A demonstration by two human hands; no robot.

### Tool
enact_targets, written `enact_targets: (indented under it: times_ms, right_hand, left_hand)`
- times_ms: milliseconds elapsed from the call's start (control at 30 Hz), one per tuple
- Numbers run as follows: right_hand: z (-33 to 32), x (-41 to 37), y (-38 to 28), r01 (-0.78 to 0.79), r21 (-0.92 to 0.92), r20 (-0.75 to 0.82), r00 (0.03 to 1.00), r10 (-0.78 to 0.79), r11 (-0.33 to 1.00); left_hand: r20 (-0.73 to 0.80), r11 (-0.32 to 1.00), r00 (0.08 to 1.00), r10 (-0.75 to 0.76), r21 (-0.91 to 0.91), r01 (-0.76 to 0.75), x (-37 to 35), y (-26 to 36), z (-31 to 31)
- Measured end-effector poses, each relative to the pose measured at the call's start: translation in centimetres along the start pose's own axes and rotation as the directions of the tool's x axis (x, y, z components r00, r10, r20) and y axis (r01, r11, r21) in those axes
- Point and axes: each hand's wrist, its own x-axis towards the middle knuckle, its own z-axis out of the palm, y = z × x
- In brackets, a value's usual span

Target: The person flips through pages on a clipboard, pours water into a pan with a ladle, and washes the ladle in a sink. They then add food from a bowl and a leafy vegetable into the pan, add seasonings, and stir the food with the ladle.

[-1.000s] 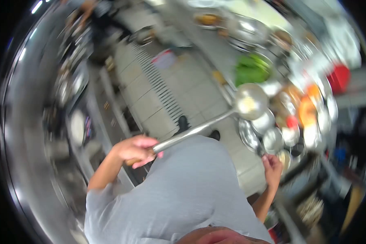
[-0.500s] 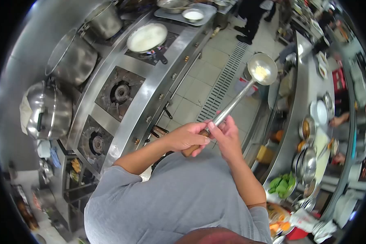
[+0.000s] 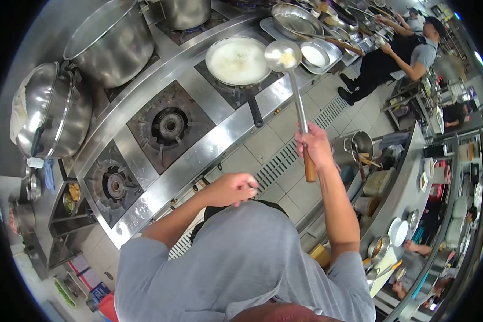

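My right hand (image 3: 315,144) is wrapped round the shaft of a long metal ladle (image 3: 296,96), just above its wooden end. The ladle's bowl holds a small heap of pale yellow bits and sits, in the picture, beside the right rim of a frying pan (image 3: 239,60). That pan stands on a burner with white, foamy liquid in it, its black handle pointing towards me. In front of my body hangs my left hand (image 3: 233,189), holding nothing, its fingers loosely curled and slightly apart.
Two bare burners (image 3: 170,126) lie to the left, with large steel pots (image 3: 110,45) behind them. A tray (image 3: 333,53) carries a white bowl beyond the pan. A person in dark clothes (image 3: 381,64) stands further along. A long counter (image 3: 383,185) runs on my right.
My left hand has let go of the ladle. My right hand has carried the ladle forward, its bowl now near the frying pan. The view has turned left.
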Motion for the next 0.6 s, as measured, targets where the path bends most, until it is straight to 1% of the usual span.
enact_targets:
  times_ms: [33, 67, 100, 133, 167, 200, 267, 300, 333, 433, 500, 533, 567, 600]
  right_hand:
    - [0.0, 2.0, -0.5, -0.007, -0.028, 0.006, 1.0, 0.007, 1.0]
    - [-0.4, 4.2, -0.8, -0.004, -0.196, 0.025, 1.0, 0.009, 0.981]
    - [-1.0, 6.4, -1.1, 0.004, -0.358, 0.044, 0.999, 0.013, 0.934]
    - [-1.5, 8.6, -1.4, 0.016, -0.51, 0.063, 0.998, 0.019, 0.86]
    - [-1.8, 10.4, -1.7, 0.109, -0.647, 0.083, 0.994, -0.073, 0.754]
    - [-2.1, 12.0, -1.9, 0.192, -0.761, 0.12, 0.98, -0.156, 0.619]
    - [-2.5, 14.9, -2.1, 0.309, -0.883, 0.213, 0.934, -0.286, 0.353]
    - [-2.6, 16.2, -2.1, 0.345, -0.907, 0.256, 0.908, -0.333, 0.243]
    - [-2.8, 17.4, -2.1, 0.375, -0.918, 0.304, 0.874, -0.379, 0.13]
    - [-4.4, 21.1, -1.2, 0.381, -0.924, 0.347, 0.872, -0.344, 0.034]
    - [-3.6, 20.5, -3.7, 0.335, -0.885, 0.311, 0.942, -0.123, 0.325]
    - [-3.5, 20.2, -4.6, 0.272, -0.849, 0.306, 0.952, 0.001, 0.454]
    - [-4.0, 20.8, -4.4, 0.185, -0.754, 0.314, 0.944, 0.099, 0.631]
    - [-4.6, 21.6, -4.2, 0.069, -0.633, 0.335, 0.923, 0.192, 0.771]
  left_hand:
    - [-0.044, 0.999, 0.998, -0.034, 0.007, 0.035, -0.6, -0.6, -0.8]
    - [-0.091, 0.997, 0.993, -0.07, 0.012, 0.071, -1.4, -1.3, -1.4]
    - [-0.137, 0.994, 0.985, -0.107, 0.014, 0.11, -2.1, -1.9, -1.9]
    - [-0.194, 0.992, 0.973, -0.127, -0.012, 0.127, -2.8, -2.6, -2.1]
    - [-0.247, 0.989, 0.957, -0.15, -0.042, 0.144, -3.4, -3.4, -2.0]
    - [-0.298, 0.984, 0.938, -0.179, -0.077, 0.163, -3.9, -3.9, -1.7]
    - [-0.365, 0.967, 0.898, -0.245, -0.161, 0.198, -4.5, -3.8, -1.0]
    - [-0.395, 0.955, 0.875, -0.28, -0.205, 0.213, -4.8, -3.6, -0.3]
    - [-0.438, 0.949, 0.851, -0.288, -0.246, 0.195, -4.8, -3.6, 0.4]
    - [-0.546, 0.93, 0.779, -0.309, -0.346, 0.127, -4.8, -3.4, 2.8]
    - [-0.574, 0.903, 0.739, -0.353, -0.416, 0.109, -4.4, -2.1, 4.0]
    - [-0.581, 0.887, 0.721, -0.377, -0.452, 0.1, -4.2, -1.6, 4.6]
    - [-0.595, 0.875, 0.711, -0.375, -0.481, 0.059, -3.8, -1.9, 5.1]
    - [-0.613, 0.882, 0.701, -0.363, -0.468, 0.048, -3.5, -2.0, 5.6]
